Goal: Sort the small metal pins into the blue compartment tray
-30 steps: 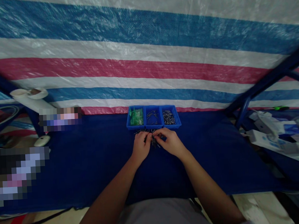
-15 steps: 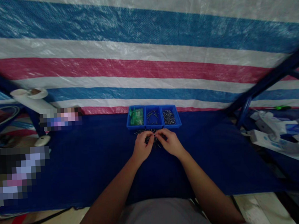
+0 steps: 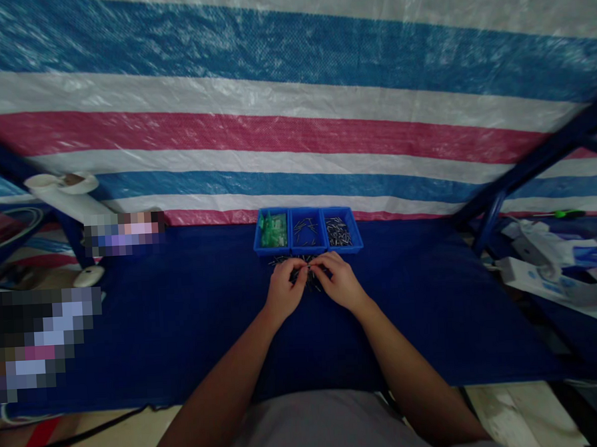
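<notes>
My left hand [image 3: 286,287] and my right hand [image 3: 340,281] meet fingertip to fingertip in front of the bins. Both are closed in a pinch on a thin metal pin [image 3: 309,266], one at each end; it is too small to make out its exact kind. Under and behind the fingers lies a loose pile of similar dark thin pins [image 3: 314,284], partly hidden by my hands. Just beyond stand three joined blue bins: a left bin [image 3: 257,244] with green plastic bags, a middle bin [image 3: 308,249] with a few scattered pins, and a right bin [image 3: 347,249] with many pins.
The dark blue tabletop [image 3: 184,336] spreads to both sides. A striped plastic sheet [image 3: 293,130] hangs behind it. White boxes and a power strip [image 3: 542,287] lie at the right, and a white tube [image 3: 72,202] leans at the left. Blue metal posts [image 3: 525,165] frame the table.
The view has shifted very slightly. Both hands stay pinched together over the pile, with almost no visible movement, and the bins' contents look the same.
</notes>
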The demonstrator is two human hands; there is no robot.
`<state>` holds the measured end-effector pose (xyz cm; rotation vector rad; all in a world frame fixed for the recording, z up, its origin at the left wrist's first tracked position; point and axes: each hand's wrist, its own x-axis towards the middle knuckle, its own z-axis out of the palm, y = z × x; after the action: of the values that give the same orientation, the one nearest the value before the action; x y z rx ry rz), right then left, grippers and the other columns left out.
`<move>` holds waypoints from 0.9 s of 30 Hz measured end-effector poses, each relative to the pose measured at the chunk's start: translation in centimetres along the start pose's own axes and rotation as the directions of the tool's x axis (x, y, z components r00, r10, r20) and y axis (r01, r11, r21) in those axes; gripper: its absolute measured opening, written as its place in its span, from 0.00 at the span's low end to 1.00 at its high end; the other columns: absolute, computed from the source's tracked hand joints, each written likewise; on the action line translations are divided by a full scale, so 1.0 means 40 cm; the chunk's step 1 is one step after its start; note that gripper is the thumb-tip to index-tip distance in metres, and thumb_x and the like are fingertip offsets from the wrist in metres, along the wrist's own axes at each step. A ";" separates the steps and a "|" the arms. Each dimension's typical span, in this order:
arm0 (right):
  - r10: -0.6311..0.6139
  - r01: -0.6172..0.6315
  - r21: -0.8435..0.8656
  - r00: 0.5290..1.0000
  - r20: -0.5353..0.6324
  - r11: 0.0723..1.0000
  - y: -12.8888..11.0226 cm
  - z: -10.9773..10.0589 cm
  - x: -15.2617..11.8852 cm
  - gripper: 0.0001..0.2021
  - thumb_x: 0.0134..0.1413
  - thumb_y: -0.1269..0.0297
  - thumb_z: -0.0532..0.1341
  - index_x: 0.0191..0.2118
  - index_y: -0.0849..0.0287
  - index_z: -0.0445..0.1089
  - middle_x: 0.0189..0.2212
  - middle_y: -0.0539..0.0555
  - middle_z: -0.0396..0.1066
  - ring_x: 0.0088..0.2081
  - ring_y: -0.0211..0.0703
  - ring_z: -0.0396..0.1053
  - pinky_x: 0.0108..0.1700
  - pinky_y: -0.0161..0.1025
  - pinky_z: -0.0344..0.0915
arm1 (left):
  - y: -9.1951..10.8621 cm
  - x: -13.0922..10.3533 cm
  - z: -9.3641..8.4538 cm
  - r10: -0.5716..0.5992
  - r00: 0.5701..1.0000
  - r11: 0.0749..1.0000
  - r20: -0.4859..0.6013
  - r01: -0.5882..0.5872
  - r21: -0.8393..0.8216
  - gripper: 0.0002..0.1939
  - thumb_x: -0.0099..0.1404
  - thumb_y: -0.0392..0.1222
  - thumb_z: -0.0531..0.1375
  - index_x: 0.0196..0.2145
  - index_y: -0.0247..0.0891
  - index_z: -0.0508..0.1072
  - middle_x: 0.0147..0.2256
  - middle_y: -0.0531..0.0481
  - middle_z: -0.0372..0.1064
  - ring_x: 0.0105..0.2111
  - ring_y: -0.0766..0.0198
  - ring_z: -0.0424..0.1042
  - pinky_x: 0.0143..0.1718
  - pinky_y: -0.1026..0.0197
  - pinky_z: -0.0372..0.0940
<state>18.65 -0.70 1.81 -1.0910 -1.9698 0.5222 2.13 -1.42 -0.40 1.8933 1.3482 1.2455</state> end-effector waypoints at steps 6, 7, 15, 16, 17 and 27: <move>0.013 -0.012 0.013 0.999 -0.031 1.000 -0.001 0.004 -0.003 0.05 0.61 0.68 0.58 0.39 0.56 0.71 0.36 0.55 0.73 0.40 0.46 0.69 0.44 0.45 0.67 | 0.001 0.004 -0.003 -0.048 0.999 0.998 0.017 0.048 0.038 0.09 0.68 0.44 0.54 0.33 0.39 0.72 0.32 0.49 0.73 0.35 0.61 0.70 0.40 0.57 0.63; 0.019 -0.018 0.021 0.999 -0.032 1.000 -0.002 0.004 -0.004 0.05 0.61 0.68 0.58 0.40 0.55 0.71 0.35 0.54 0.73 0.40 0.46 0.69 0.44 0.45 0.67 | 0.001 0.004 -0.003 -0.048 0.999 0.998 0.018 0.048 0.044 0.10 0.68 0.44 0.54 0.33 0.39 0.72 0.31 0.49 0.73 0.34 0.61 0.70 0.40 0.57 0.63; 0.036 -0.035 0.010 0.999 -0.007 0.999 -0.002 -0.003 -0.002 0.05 0.62 0.69 0.57 0.39 0.56 0.70 0.34 0.54 0.71 0.39 0.45 0.67 0.43 0.43 0.65 | -0.008 -0.001 0.003 -0.057 0.998 0.997 0.014 0.058 -0.057 0.06 0.66 0.43 0.57 0.39 0.40 0.71 0.35 0.49 0.74 0.37 0.61 0.72 0.41 0.58 0.65; 0.035 -0.035 0.006 0.999 -0.004 0.999 -0.002 -0.003 -0.002 0.05 0.62 0.70 0.57 0.39 0.56 0.70 0.34 0.54 0.71 0.39 0.45 0.67 0.44 0.43 0.65 | -0.010 -0.001 0.004 -0.058 0.998 0.996 0.012 0.058 -0.068 0.07 0.65 0.42 0.57 0.40 0.40 0.70 0.36 0.49 0.74 0.37 0.61 0.72 0.42 0.58 0.65; 0.035 -0.035 0.003 0.999 -0.001 0.999 -0.002 -0.004 -0.001 0.05 0.62 0.70 0.57 0.39 0.56 0.70 0.34 0.54 0.71 0.39 0.45 0.67 0.44 0.43 0.65 | -0.011 -0.001 0.005 -0.056 0.998 0.996 0.010 0.056 -0.075 0.07 0.65 0.42 0.57 0.40 0.40 0.70 0.36 0.49 0.74 0.37 0.61 0.72 0.42 0.58 0.65; 0.026 -0.026 -0.002 1.000 -0.004 1.000 0.005 0.000 -0.003 0.05 0.62 0.69 0.57 0.39 0.57 0.70 0.35 0.54 0.72 0.40 0.44 0.67 0.45 0.43 0.65 | -0.010 0.002 0.005 -0.037 0.999 0.999 0.011 0.037 -0.020 0.06 0.67 0.42 0.55 0.37 0.40 0.71 0.34 0.49 0.73 0.35 0.62 0.71 0.41 0.58 0.64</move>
<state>18.81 -0.71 1.63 -1.1197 -1.9549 0.5314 2.12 -1.17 -0.78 1.8510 1.3542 1.2241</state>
